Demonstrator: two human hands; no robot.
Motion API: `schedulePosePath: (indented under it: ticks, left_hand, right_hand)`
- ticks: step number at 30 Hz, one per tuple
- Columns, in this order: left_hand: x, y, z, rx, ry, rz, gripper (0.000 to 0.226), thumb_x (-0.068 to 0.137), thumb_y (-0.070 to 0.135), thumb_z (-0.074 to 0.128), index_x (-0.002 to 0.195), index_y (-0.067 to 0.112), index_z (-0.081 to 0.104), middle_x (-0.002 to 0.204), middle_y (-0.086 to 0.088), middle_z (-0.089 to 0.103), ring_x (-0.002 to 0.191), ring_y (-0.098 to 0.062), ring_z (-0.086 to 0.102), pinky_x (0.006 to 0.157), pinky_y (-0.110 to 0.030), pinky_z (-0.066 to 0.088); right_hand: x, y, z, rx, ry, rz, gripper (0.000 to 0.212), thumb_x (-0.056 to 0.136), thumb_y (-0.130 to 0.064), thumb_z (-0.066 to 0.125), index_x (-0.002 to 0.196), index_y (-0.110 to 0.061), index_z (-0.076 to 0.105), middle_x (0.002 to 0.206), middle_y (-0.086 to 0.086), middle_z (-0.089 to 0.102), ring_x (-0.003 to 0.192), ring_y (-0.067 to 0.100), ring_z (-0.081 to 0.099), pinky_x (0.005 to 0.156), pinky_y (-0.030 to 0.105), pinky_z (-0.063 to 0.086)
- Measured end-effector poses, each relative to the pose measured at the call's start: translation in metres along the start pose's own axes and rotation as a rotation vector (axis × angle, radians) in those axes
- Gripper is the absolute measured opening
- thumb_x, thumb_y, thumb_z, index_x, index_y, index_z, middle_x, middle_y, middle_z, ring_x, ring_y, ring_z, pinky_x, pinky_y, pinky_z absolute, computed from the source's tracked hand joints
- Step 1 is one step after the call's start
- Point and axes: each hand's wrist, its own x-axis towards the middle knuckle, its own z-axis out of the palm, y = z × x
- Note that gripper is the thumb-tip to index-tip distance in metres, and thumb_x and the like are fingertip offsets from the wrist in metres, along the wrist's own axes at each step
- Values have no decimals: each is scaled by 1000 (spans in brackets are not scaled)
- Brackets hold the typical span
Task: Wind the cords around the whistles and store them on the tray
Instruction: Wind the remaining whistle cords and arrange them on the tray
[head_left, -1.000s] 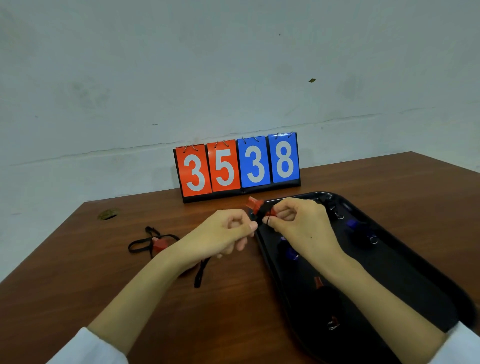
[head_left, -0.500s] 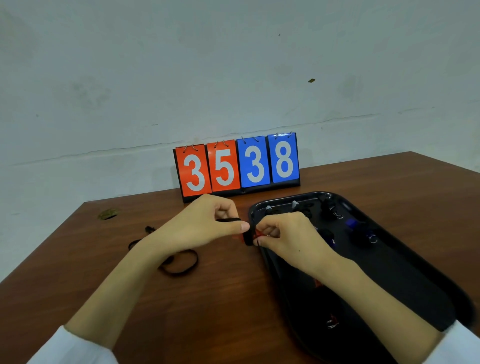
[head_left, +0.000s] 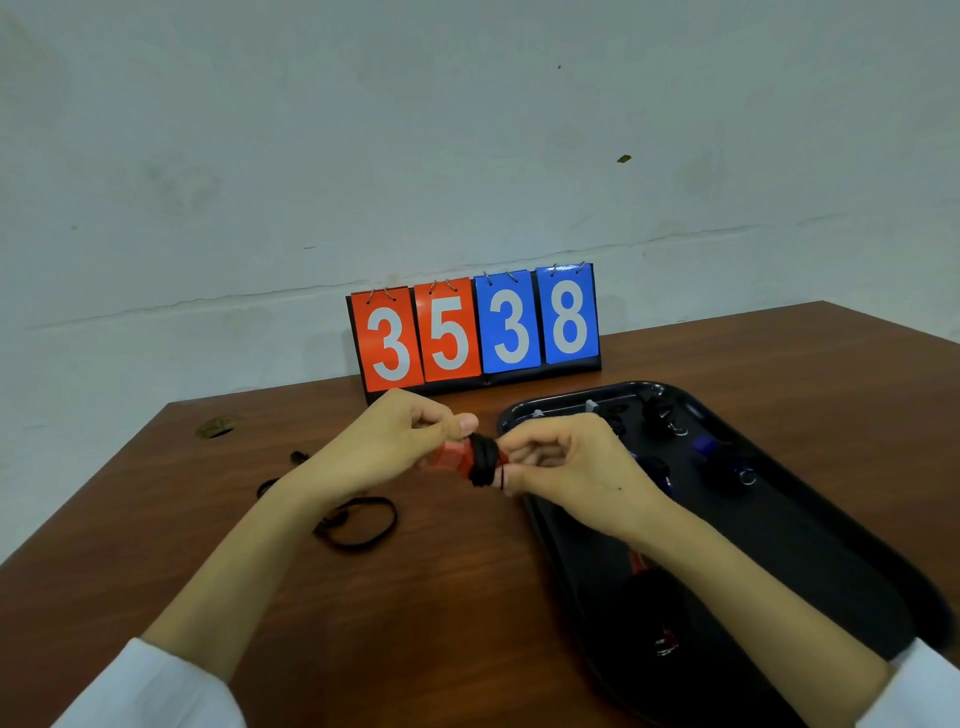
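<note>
A red whistle (head_left: 453, 457) with black cord wound round its middle is held above the table between both hands, just left of the black tray (head_left: 810, 525). My left hand (head_left: 395, 447) pinches its left end. My right hand (head_left: 566, 462) pinches the right end and the cord. Several wound whistles lie in the tray, among them a blue one (head_left: 702, 446) at the back and a red one (head_left: 644, 571) partly hidden under my right forearm. Another whistle with a loose black cord (head_left: 358, 522) lies on the table, partly hidden behind my left wrist.
A flip scoreboard (head_left: 475, 330) reading 3538 stands at the back of the brown table (head_left: 156, 545) against the wall. A small dark mark (head_left: 214, 427) sits near the table's far left corner.
The cord's loose tail has been drawn up off the table and wound onto the red whistle. Both hands have shifted slightly while turning it.
</note>
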Motion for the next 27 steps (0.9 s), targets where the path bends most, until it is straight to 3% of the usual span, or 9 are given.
schedulePosePath:
  ticks: [3, 6, 11, 13, 17, 21, 27]
  left_hand:
    - [0, 2, -2, -19, -18, 12, 44, 95, 32, 49, 53, 26, 63, 41, 5, 44, 37, -5, 37, 45, -14, 35]
    - [-2, 5, 0, -54, -44, 43, 39, 94, 36, 46, 67, 19, 69, 43, 5, 46, 39, -4, 38, 48, -11, 37]
    - [-5, 5, 21, 221, -59, 128, 32, 97, 35, 43, 78, 18, 61, 55, 9, 51, 52, -3, 49, 60, -25, 43]
    - [-6, 8, 30, 340, -71, 138, 28, 98, 35, 41, 81, 20, 58, 63, 11, 51, 60, -3, 50, 62, -24, 41]
    - [-7, 9, 38, 530, -105, 111, 25, 99, 37, 37, 82, 24, 50, 72, 9, 51, 70, -10, 53, 64, -27, 42]
    - [-9, 14, 29, 595, -106, 96, 26, 98, 37, 41, 95, 20, 60, 90, 5, 61, 83, -12, 57, 77, -33, 49]
    - [-13, 26, 18, 592, -32, 149, 23, 91, 38, 54, 104, 26, 68, 94, 7, 54, 85, -7, 50, 75, -27, 46]
  right_hand:
    - [2, -1, -3, 89, 87, -3, 17, 76, -9, 73, 89, -20, 71, 76, 0, 72, 70, 11, 68, 75, 24, 56]
    - [3, -1, -5, 188, 160, 36, 16, 77, -6, 71, 89, -16, 70, 75, 3, 71, 67, 13, 68, 68, 22, 56]
    - [5, 3, -6, 276, 248, 111, 11, 79, -6, 69, 86, -13, 69, 74, 6, 70, 64, 12, 68, 64, 22, 56]
    - [6, 6, -5, 256, 279, 130, 9, 79, -7, 70, 85, -15, 69, 73, 6, 70, 64, 13, 68, 65, 23, 56]
    - [6, 13, -1, 6, 349, 162, 10, 78, -13, 72, 87, -18, 70, 73, -4, 69, 67, 7, 67, 68, 18, 55]
    - [2, 15, 4, -334, 343, 120, 14, 79, -18, 72, 93, -18, 71, 73, -16, 59, 70, -2, 58, 73, 8, 46]
    - [-2, 9, 4, -464, 278, 80, 15, 82, -23, 68, 97, -20, 70, 84, -9, 66, 79, 3, 58, 81, 22, 50]
